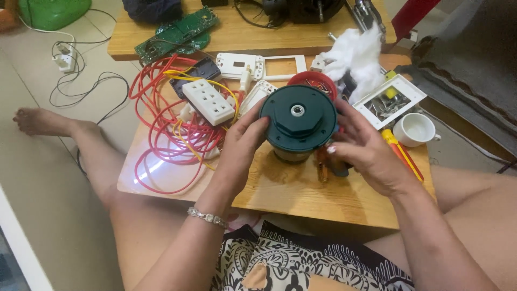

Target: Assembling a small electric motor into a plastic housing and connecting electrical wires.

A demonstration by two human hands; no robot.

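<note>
Hands, left (243, 141) and right (363, 148), clamp the dark-green round motor base (298, 118) between them above the wooden board (301, 191).

Bare board (301, 194) before red wires (167, 134)

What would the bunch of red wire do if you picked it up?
The red wire would probably flop and dangle, since it lies in loose loops. It might snag too: it is tangled with yellow wire and runs under the white socket block, likely dragging that along.
</note>
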